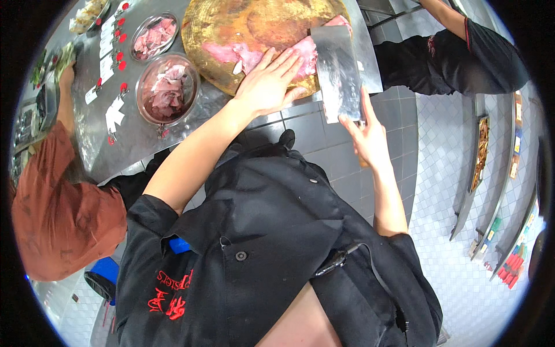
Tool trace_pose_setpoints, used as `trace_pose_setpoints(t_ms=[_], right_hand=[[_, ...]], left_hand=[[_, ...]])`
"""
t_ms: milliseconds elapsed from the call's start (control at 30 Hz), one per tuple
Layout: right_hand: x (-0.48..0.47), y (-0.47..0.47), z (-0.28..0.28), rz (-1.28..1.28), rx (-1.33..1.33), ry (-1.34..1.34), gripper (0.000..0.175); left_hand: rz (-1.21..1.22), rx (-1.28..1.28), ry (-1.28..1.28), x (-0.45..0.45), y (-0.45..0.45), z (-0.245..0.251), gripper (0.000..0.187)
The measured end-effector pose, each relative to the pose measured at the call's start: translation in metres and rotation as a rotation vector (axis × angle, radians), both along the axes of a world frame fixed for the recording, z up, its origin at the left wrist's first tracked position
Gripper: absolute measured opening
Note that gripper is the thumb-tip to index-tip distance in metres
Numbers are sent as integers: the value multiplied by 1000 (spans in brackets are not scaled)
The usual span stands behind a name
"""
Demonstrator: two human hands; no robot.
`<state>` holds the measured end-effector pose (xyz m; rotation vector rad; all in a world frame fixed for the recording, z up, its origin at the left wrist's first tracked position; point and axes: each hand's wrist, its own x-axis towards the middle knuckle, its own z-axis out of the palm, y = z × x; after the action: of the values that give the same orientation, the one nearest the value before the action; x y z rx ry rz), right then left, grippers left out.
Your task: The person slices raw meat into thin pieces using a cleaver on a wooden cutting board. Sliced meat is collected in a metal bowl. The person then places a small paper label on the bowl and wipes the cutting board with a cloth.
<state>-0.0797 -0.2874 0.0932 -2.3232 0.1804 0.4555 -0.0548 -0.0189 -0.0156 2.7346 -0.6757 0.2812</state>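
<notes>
My left hand (271,84) lies palm down with its fingers slightly apart on raw pink meat (247,58), which is spread across a round wooden chopping block (269,21). Beside it on the right, my right hand (368,130) grips a wide steel cleaver (339,78) near its handle. The blade covers part of the meat at the block's right edge. To the left of the block stand a round bowl (138,93) of sliced raw meat and, behind it, a smaller bowl (133,43) with more meat pieces.
Paper slips (106,52) with red clips lie on the steel table (125,152). A person in an orange-brown shirt (69,208) works at the left; another in black (455,63) stands at the upper right. Wall shelves (466,208) run along the right, beyond the tiled floor (390,121).
</notes>
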Motion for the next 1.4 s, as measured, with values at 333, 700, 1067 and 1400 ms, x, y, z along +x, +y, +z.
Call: trace_pose_setpoints(t_ms=[333,700,1067,1400], right_hand=[[12,16,-3,100,8,-38,99],[8,12,-16,104,-55,66,96],[38,30,-48,194,58,-77,97],[27,61,-30,318,-180,-428,91]], left_hand=[[-10,-10,27,-6,4,6,69],[-20,-52,-7,-9,7,3,61],[-1,-148,-3,-8,6,-1,58],[358,-329,1,37,-11,10,48]])
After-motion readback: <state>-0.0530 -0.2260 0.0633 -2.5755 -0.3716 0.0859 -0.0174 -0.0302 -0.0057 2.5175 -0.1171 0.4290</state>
